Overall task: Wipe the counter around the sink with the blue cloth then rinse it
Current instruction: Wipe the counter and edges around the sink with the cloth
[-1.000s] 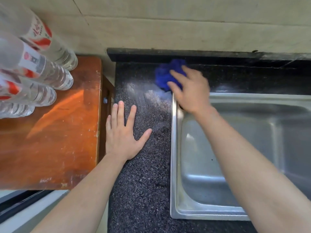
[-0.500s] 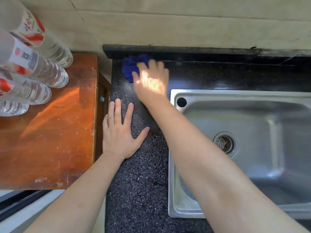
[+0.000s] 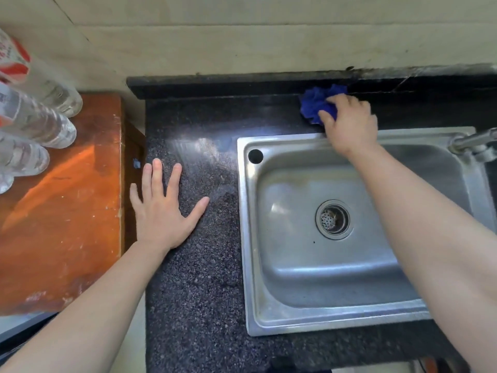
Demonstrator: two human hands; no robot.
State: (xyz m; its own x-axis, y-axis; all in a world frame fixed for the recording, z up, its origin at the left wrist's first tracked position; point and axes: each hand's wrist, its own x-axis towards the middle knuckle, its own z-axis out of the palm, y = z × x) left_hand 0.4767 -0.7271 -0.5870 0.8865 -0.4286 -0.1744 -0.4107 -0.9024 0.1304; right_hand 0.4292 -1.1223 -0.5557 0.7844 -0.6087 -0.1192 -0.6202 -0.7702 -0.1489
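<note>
At the upper right of the frame, the right hand (image 3: 349, 125) grips the bunched blue cloth (image 3: 318, 103) on the table's (image 3: 193, 278) narrow strip behind the sink (image 3: 243, 238). The left hand (image 3: 164, 208) lies flat, fingers spread, centre left. Swept further right, the knuckles could knock the tap (image 3: 473, 142).

Four bottles (image 3: 53, 130), two hands (image 3: 161, 214) (image 3: 349, 125), one sink (image 3: 243, 238), one cloth (image 3: 314, 103), one tap (image 3: 473, 142)

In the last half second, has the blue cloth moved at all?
Yes. The blue cloth, under the right hand, slid right: it was beyond the left corner of the sink, now it is behind its back rim.
</note>
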